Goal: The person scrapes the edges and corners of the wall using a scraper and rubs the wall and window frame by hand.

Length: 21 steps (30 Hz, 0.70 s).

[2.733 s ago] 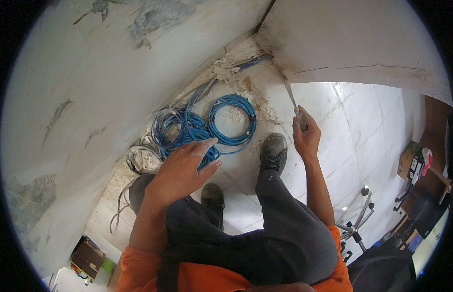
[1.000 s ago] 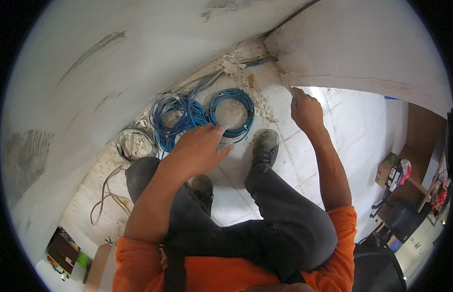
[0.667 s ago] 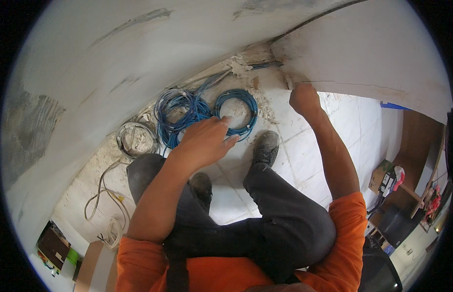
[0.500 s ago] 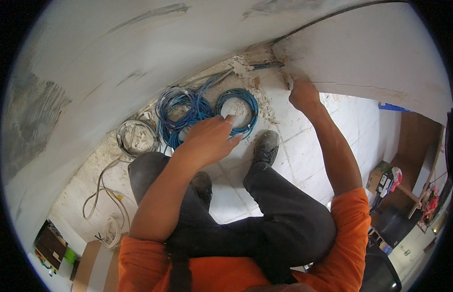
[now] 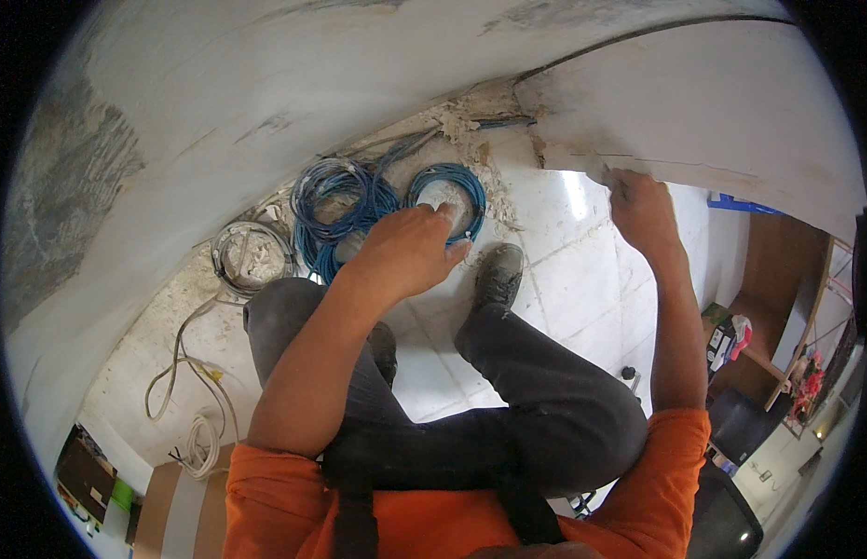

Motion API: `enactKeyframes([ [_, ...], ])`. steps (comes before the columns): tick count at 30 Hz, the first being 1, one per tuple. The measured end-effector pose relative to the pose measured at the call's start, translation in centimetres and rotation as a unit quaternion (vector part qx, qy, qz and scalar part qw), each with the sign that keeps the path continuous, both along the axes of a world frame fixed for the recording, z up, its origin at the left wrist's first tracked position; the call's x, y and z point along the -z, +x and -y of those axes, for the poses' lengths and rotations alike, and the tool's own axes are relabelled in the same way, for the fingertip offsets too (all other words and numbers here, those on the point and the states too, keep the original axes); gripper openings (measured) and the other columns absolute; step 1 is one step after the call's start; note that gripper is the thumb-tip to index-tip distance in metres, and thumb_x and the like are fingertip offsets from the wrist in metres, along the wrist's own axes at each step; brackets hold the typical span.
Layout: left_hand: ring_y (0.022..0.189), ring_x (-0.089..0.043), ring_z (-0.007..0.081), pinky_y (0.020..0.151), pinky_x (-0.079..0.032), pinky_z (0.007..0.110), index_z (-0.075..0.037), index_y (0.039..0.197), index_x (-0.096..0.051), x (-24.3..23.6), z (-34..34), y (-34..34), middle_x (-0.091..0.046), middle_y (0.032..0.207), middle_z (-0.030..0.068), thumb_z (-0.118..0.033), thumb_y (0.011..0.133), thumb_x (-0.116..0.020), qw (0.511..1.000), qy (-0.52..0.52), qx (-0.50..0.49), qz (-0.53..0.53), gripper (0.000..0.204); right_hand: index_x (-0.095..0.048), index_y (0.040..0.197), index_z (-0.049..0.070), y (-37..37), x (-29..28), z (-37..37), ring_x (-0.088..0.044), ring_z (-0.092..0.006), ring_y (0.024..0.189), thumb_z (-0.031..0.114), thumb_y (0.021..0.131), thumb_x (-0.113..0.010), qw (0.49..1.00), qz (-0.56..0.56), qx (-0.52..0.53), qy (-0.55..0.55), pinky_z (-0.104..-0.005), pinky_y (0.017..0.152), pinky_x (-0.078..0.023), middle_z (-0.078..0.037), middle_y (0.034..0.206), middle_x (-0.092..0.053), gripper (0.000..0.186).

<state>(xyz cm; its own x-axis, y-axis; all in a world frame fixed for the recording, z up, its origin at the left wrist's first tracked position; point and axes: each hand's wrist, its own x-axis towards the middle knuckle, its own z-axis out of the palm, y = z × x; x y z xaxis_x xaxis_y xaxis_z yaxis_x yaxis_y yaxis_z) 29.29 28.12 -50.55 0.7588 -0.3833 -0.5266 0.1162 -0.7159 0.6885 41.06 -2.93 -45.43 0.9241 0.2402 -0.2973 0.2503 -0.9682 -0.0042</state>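
Down at the corner, white wall [image 5: 713, 121] has a crumbling lower edge, and the right hand [image 5: 641, 207] is pinched closed on it. Blue cable coils [image 5: 387, 200] lie on the floor just beneath the left hand [image 5: 407, 250], which hovers loose-fingered, holding nothing.

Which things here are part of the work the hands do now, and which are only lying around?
In the work:
- right hand, at the broken lower edge of the white wall panel
- left hand, held out above the blue cable coils

Lying around:
- grey cable coil
- white cord on the floor
- boxes at lower left
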Motion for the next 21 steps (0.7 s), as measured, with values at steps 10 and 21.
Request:
enactKeyframes([
  [10, 0.118, -0.06, 0.0419, 0.102, -0.046, 0.047, 0.004, 0.136, -0.053, -0.1, -0.5, -0.1, -0.063, 0.126, 0.0275, -0.037, 0.098, -0.059, 1.0, 0.015, 0.001, -0.004, 0.057, -0.063, 0.126, 0.006, -5.9, 10.6, 7.4, -0.07, -0.0327, 0.083, 0.014, 0.099, -0.063, 0.961, 0.057, 0.096, 0.253, -0.0391, 0.075, -0.055, -0.02, 0.095, -0.071, 0.029],
  [21, 0.125, -0.057, 0.0394, 0.108, -0.044, 0.045, -0.001, 0.14, -0.053, 0.1, -1.8, -1.1, -0.06, 0.135, 0.0245, -0.037, 0.099, -0.059, 0.999, 0.044, -0.02, 0.002, 0.055, -0.061, 0.127, 0.005, -6.3, 19.8, 6.8, -0.068, -0.027, 0.099, 0.01, 0.1, -0.06, 0.897, 0.138, 0.205, 0.365, -0.0365, 0.089, -0.052, -0.017, 0.11, -0.07, 0.028],
])
